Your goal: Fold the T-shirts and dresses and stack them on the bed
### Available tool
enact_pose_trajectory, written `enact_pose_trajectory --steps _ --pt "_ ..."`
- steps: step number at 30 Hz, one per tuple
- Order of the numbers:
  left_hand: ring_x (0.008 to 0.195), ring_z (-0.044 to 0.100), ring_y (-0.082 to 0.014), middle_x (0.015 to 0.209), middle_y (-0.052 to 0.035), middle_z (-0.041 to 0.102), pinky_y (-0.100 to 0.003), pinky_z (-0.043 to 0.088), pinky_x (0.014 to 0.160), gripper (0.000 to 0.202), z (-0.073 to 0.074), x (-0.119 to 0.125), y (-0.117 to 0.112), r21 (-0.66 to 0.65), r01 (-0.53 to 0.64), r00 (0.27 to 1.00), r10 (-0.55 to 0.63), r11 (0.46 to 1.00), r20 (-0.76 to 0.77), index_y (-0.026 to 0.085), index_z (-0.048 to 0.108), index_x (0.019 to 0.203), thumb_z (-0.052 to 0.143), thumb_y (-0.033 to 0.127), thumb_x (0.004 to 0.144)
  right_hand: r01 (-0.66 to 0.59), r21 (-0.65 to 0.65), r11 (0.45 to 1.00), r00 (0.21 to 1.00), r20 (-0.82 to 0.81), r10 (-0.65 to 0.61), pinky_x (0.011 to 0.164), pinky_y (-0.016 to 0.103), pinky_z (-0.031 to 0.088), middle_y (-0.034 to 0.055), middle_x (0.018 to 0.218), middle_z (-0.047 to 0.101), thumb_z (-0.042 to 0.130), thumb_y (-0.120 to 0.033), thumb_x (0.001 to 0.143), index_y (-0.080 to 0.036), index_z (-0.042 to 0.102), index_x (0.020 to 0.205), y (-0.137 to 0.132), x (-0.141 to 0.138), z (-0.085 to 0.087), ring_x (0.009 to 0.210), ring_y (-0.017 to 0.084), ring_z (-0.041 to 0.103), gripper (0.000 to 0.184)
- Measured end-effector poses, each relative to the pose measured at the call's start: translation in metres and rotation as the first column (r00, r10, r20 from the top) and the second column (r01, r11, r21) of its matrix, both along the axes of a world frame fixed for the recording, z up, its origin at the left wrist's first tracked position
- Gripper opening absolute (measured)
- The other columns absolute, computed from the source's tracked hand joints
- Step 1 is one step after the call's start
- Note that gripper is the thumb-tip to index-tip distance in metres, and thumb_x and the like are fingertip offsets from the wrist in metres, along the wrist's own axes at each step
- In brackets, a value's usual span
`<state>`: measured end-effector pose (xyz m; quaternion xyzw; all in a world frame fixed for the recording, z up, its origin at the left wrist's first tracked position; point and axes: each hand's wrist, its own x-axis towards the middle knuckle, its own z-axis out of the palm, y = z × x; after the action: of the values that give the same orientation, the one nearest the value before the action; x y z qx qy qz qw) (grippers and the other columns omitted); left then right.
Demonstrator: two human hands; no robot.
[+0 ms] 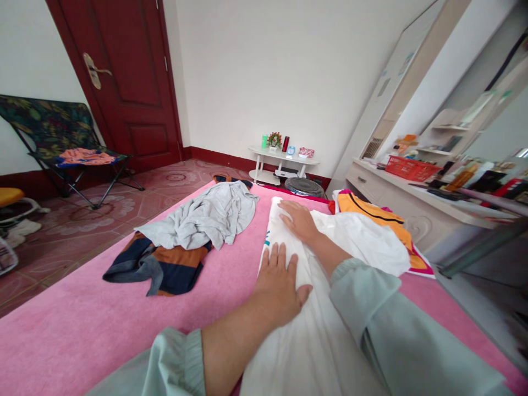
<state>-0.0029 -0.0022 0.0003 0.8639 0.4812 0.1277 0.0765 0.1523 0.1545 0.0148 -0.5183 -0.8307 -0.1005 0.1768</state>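
A white T-shirt (pixel 313 335) with a bit of teal print lies partly folded on the pink bed cover (pixel 231 297). My left hand (pixel 280 283) rests flat on it with the fingers spread. Farther up the same shirt, my right hand (pixel 300 220) lies palm down, fingers stretched out near its far end. Part of the white cloth spreads to the right, over or beside an orange garment (pixel 371 212) with black and pink trim. On the left sits a crumpled grey garment (pixel 210 214), partly covering a navy and brown garment (pixel 177 269).
A folding chair (pixel 49 129) with clothing on it stands by the dark red door (pixel 124 77). Against the far wall is a small white table (pixel 264 151) with a plant and other items. At right, a dresser (pixel 367 179) carries a red basket (pixel 412 168) and several bottles.
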Motion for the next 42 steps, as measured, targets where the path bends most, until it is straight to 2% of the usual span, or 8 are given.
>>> enact_pose_trajectory --steps 4,7,11,16,26,32,37,42 --pt "0.141 0.003 -0.0319 0.153 -0.0141 0.015 -0.052 0.005 0.114 0.074 -0.001 -0.001 -0.001 -0.016 0.005 1.0 -0.005 1.0 0.002 0.016 0.029 0.145 0.022 0.062 0.088 0.245 -0.319 0.916 0.966 0.161 -0.202 0.108 0.049 0.02 0.0024 0.154 0.017 0.017 -0.055 0.093 -0.028 0.022 0.146 0.015 0.002 -0.014 0.14 0.025 0.017 0.059" --pt "0.141 0.003 -0.0321 0.153 -0.0144 0.014 -0.052 0.005 0.114 0.074 -0.002 -0.001 0.001 -0.022 0.008 1.0 -0.008 1.0 0.001 0.016 0.03 0.145 0.022 0.063 0.088 0.32 -0.386 0.865 0.946 0.179 -0.27 0.108 0.049 0.022 0.0046 0.153 0.02 0.02 -0.062 0.09 -0.028 0.026 0.145 0.023 0.004 -0.012 0.139 0.026 0.02 0.064" --pt "0.141 0.003 -0.0322 0.153 -0.0147 0.014 -0.052 0.006 0.113 0.074 -0.003 -0.001 0.003 -0.016 0.012 1.0 -0.012 1.0 0.002 0.016 0.029 0.145 0.022 0.063 0.087 0.4 -0.291 0.869 0.917 0.115 -0.383 0.104 0.037 0.031 0.0053 0.14 0.046 0.035 -0.047 0.092 -0.027 0.047 0.132 0.02 0.02 0.007 0.129 0.022 0.04 0.047" --pt "0.141 0.006 -0.0327 0.153 -0.0163 0.016 -0.052 0.006 0.113 0.073 -0.004 0.0 0.002 0.007 0.012 1.0 -0.012 1.0 0.002 0.015 0.031 0.144 0.024 0.061 0.088 0.633 -0.229 0.739 0.77 0.091 -0.631 0.089 0.036 0.043 0.0168 0.12 0.06 0.05 -0.016 0.079 -0.014 0.055 0.123 0.004 0.077 0.021 0.112 0.027 0.055 0.045" --pt "0.141 0.009 -0.0325 0.152 -0.0151 0.019 -0.052 0.009 0.113 0.072 -0.006 0.0 0.002 0.039 -0.001 1.0 0.001 0.999 0.004 0.016 0.033 0.143 0.024 0.061 0.088 0.582 -0.256 0.772 0.797 -0.007 -0.604 0.07 0.022 0.043 0.0041 0.098 0.068 0.059 -0.037 0.076 -0.019 0.066 0.096 -0.007 0.097 0.012 0.092 0.018 0.062 0.027" --pt "0.141 0.008 -0.0318 0.152 -0.0155 0.019 -0.052 0.008 0.113 0.072 -0.006 -0.001 0.002 0.05 0.004 1.0 -0.004 0.999 0.003 0.016 0.033 0.143 0.023 0.061 0.088 0.755 -0.072 0.652 0.655 0.057 -0.753 0.069 0.033 0.044 0.0136 0.099 0.065 0.061 -0.033 0.077 -0.016 0.063 0.103 -0.014 0.097 0.011 0.092 0.027 0.062 0.031" --pt "0.141 0.008 -0.0324 0.152 -0.0163 0.018 -0.051 0.008 0.113 0.073 -0.007 0.0 0.003 0.035 0.01 1.0 -0.01 0.999 0.002 0.016 0.032 0.143 0.023 0.062 0.087 0.63 0.186 0.754 0.749 0.111 -0.653 0.079 0.043 0.043 0.0187 0.112 0.058 0.052 -0.02 0.081 -0.014 0.061 0.107 -0.032 0.085 0.009 0.102 0.032 0.056 0.028" --pt "0.141 0.007 -0.0324 0.153 -0.0151 0.016 -0.051 0.007 0.113 0.073 -0.008 -0.001 0.004 0.033 0.005 1.0 -0.005 0.999 0.004 0.016 0.032 0.143 0.023 0.063 0.087 0.223 0.222 0.949 0.971 0.03 -0.235 0.102 0.041 0.032 0.0108 0.135 0.048 0.041 -0.032 0.09 -0.018 0.048 0.129 -0.071 0.068 0.01 0.123 0.025 0.043 0.042"
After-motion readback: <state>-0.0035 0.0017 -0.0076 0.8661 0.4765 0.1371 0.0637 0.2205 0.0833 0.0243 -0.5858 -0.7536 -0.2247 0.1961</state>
